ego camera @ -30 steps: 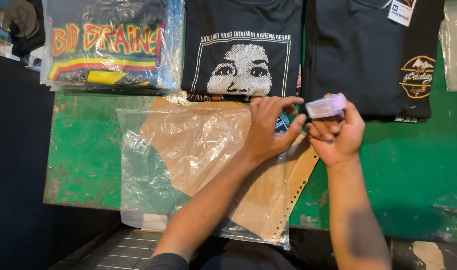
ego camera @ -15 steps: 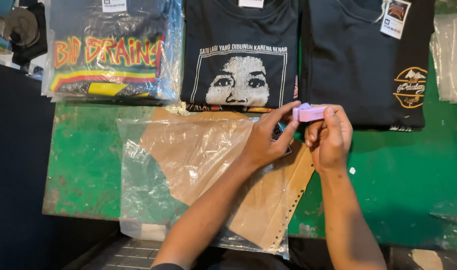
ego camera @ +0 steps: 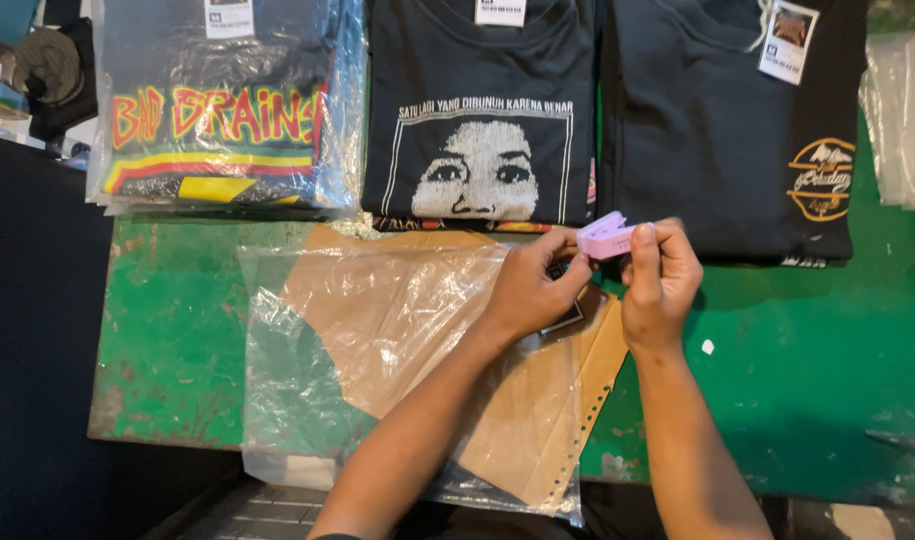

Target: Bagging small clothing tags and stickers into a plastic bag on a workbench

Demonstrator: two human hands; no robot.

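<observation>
Three folded dark shirts (ego camera: pixel 477 120) lie along a worn green table (ego camera: pixel 827 360), one apparently bagged.

I see a green table (ego camera: pixel 177 330) with worn, chipped paint. Along its far edge lie three folded dark shirts: a bagged shirt (ego camera: pixel 222 110) with red and yellow lettering, a face-print shirt (ego camera: pixel 477 120) beside it, and a badge shirt (ego camera: pixel 717 130) with a hang tag. Nearer me, a clear plastic bag (ego camera: pixel 297 370) lies flat with a brown cardboard sheet (ego camera: pixel 537 410) inside. More clear plastic (ego camera: pixel 902 120) sits at the far right.
</observation>
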